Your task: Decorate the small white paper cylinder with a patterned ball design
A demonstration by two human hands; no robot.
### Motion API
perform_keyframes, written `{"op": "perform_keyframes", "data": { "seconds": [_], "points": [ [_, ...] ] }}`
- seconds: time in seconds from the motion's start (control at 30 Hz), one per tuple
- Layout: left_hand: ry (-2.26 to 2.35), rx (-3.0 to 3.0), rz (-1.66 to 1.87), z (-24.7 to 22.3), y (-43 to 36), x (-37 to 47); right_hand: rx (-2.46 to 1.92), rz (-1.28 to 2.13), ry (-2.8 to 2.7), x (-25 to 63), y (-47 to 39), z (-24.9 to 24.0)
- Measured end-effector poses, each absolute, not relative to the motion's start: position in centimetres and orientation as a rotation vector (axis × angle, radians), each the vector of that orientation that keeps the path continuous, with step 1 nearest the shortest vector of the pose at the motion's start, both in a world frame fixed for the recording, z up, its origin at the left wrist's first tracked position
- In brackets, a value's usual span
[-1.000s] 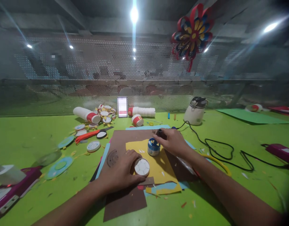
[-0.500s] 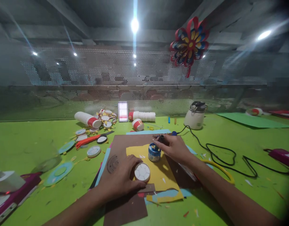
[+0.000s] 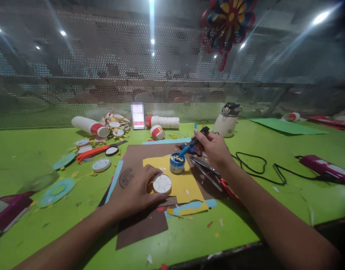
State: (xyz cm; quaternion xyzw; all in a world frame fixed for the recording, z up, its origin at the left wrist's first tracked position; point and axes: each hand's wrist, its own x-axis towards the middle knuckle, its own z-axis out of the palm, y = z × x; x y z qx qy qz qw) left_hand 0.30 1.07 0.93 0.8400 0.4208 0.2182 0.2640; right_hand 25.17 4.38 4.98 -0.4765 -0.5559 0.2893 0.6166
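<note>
Around a white round disc (image 3: pixel 162 184) drawn with dark lines like a football, my left hand (image 3: pixel 135 187) curls its thumb and fingers. Yellow paper (image 3: pixel 192 187) lies beneath the disc. My right hand (image 3: pixel 214 146) pinches a dark-handled paintbrush (image 3: pixel 189 146) whose lower part is blue. The brush slants down, its tip at the mouth of an open jar of blue paint (image 3: pixel 177 165). Scissors (image 3: pixel 206 168) with red handles lie under my right wrist. Behind the jar is a dark blue tool (image 3: pixel 191 149), partly covered by the brush.
Brown sheets (image 3: pixel 141 228) lie under the yellow paper. On the left are an orange cutter knife (image 3: pixel 93 153), several round discs (image 3: pixel 101 164) and paper cups (image 3: pixel 89 126). Farther back stand a phone (image 3: pixel 138 116) and a white jug (image 3: pixel 227 120). A black cord (image 3: pixel 257 172) runs to a purple power strip (image 3: pixel 324 168).
My right hand has raised the brush, so more of its blue part shows. The scissors are now in plain view. My left hand still holds the disc. The camera has tilted down.
</note>
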Motion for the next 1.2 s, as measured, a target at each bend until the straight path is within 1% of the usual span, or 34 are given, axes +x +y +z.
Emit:
{"op": "perform_keyframes", "data": {
  "seconds": [0.2, 0.47, 0.7, 0.8, 0.97, 1.2],
  "points": [
    [1.157, 2.256, 0.619, 1.0, 0.8, 0.2, -1.109, 0.68, -1.263, 25.0, 4.4, 4.7],
    [1.166, 2.23, 0.685, 0.7, 1.1, 0.2, -1.176, 0.737, -1.444, 24.7, 3.4, 5.3],
    [1.171, 2.26, 0.713, 0.8, 1.2, 0.3, -1.147, 0.692, -1.469, 25.7, 4.1, 5.2],
    [1.169, 2.253, 0.708, 0.9, 1.2, 0.4, -1.161, 0.678, -1.577, 25.5, 3.9, 5.2],
    [1.182, 2.255, 0.695, 1.0, 1.0, 0.4, -1.145, 0.75, -1.783, 25.1, 3.1, 5.5],
    [1.178, 2.227, 0.676, 1.2, 0.8, 0.6, -1.02, 0.848, -1.548, 26.0, 3.5, 5.9]
  ]
}}
